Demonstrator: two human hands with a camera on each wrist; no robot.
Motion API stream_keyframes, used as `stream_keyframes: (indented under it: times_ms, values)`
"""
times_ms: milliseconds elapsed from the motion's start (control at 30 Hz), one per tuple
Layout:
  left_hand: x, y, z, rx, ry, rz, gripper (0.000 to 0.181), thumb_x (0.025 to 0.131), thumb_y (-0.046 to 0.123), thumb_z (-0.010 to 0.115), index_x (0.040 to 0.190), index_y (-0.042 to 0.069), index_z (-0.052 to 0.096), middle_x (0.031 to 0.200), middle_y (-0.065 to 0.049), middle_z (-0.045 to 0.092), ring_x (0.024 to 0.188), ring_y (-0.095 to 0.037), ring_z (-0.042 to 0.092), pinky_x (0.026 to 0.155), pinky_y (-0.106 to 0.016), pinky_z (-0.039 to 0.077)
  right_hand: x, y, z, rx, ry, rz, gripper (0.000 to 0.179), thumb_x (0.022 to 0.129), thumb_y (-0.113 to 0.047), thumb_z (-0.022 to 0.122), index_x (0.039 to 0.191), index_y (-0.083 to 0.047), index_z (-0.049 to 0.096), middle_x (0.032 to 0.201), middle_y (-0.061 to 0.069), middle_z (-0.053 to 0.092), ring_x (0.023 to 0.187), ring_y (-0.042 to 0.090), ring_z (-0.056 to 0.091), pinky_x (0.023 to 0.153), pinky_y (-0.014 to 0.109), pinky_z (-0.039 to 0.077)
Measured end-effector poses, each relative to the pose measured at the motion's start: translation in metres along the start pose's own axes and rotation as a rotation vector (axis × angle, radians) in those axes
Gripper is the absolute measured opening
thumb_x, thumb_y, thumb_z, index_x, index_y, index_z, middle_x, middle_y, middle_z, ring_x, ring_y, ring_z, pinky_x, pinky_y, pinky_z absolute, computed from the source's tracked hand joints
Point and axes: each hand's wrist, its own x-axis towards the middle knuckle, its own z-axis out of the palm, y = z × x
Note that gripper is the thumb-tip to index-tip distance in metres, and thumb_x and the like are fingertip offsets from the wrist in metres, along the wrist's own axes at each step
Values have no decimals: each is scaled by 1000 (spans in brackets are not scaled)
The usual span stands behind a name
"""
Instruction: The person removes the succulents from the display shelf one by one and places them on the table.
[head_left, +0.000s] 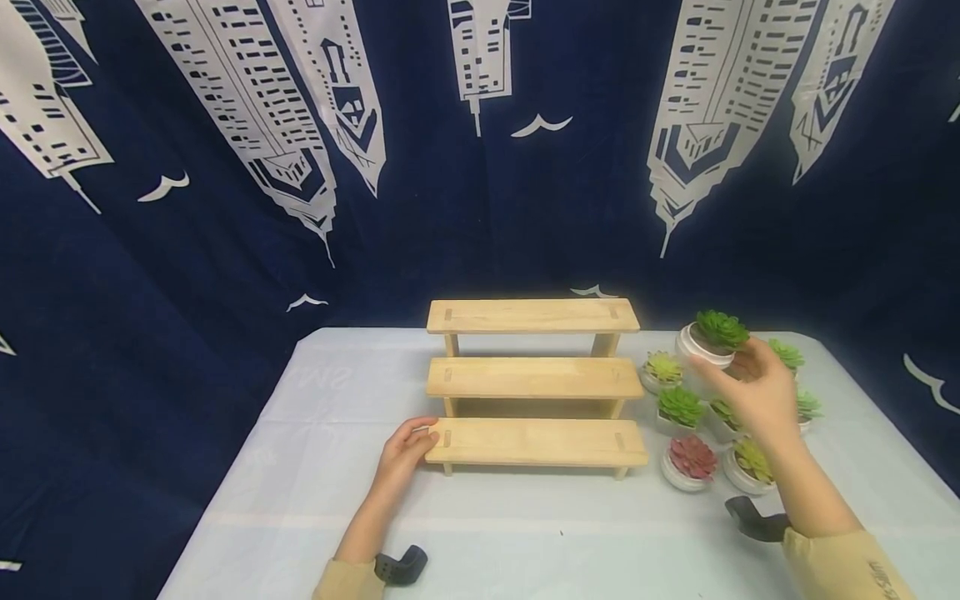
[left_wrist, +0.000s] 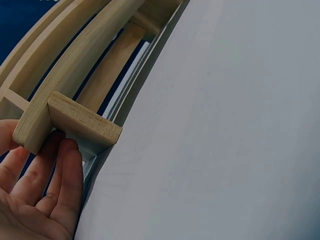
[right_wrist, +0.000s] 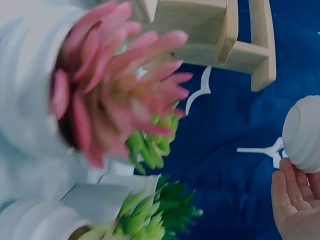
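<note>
A three-tier wooden stand (head_left: 536, 440) occupies the middle of the table. At the left end of its lowest board, my left hand (head_left: 405, 454) grips the edge; the left wrist view has the fingers (left_wrist: 70, 170) under the board, beside its leg. On the right, my right hand (head_left: 768, 400) holds up a potted succulent (head_left: 697, 346), dark green in a white ribbed pot, above the other plants. The right wrist view gives only the underside and side of this white pot (right_wrist: 306, 132), with fingers against it.
Beside the stand's right end are a red succulent (head_left: 692, 460), a yellow-green one (head_left: 752, 462), a green one (head_left: 680, 408) and several more, partly behind my right arm. A dark blue curtain (head_left: 480, 217) with white building prints hangs behind the white-covered table (head_left: 300, 483).
</note>
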Motion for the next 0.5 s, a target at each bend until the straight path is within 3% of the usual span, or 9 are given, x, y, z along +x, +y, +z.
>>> stream_keyframes:
  times_ms: [133, 200, 233, 367, 433, 500]
  values:
    - [0, 0, 0, -4, 2, 12, 33, 90, 13, 60, 121, 2, 56, 108, -14, 65, 91, -15, 62, 78, -26, 49, 13, 41, -5, -27, 30, 0, 67, 79, -42, 74, 136, -22, 46, 133, 7, 52, 124, 23, 47, 98, 26, 39]
    - [0, 0, -1, -8, 5, 14, 33, 90, 12, 60, 121, 1, 56, 108, -14, 66, 90, -15, 62, 77, -26, 49, 15, 53, -8, -32, 24, -6, 68, 79, -43, 74, 137, -25, 45, 134, 7, 50, 126, 23, 45, 99, 25, 39]
    - [0, 0, -1, -11, 5, 13, 33, 90, 12, 60, 121, 1, 55, 108, -14, 66, 90, -15, 62, 77, -26, 49, 14, 57, -9, -46, 32, -12, 67, 78, -44, 73, 137, -27, 45, 133, 4, 51, 124, 18, 46, 96, 18, 39]
    - [1, 0, -1, -19, 3, 2, 33, 90, 12, 60, 122, 2, 55, 108, -14, 65, 90, -15, 62, 77, -26, 49, -5, 32, -16, -34, 13, 24, 71, 82, -38, 72, 142, -17, 40, 139, 13, 46, 128, 27, 42, 102, 32, 36]
    - [-1, 4, 0, -9, -3, -11, 34, 91, 12, 59, 123, 1, 54, 110, -14, 65, 91, -15, 62, 79, -26, 49, -5, 42, -19, -46, 17, 20, 70, 82, -39, 72, 141, -19, 40, 138, 11, 46, 128, 25, 43, 103, 35, 35]
    - [-6, 12, 2, 5, -11, -18, 35, 92, 10, 58, 124, 0, 53, 111, -15, 64, 92, -14, 62, 79, -26, 48, -11, 36, -23, -59, 15, 42, 71, 83, -38, 71, 142, -16, 39, 139, 15, 45, 129, 29, 41, 104, 39, 34]
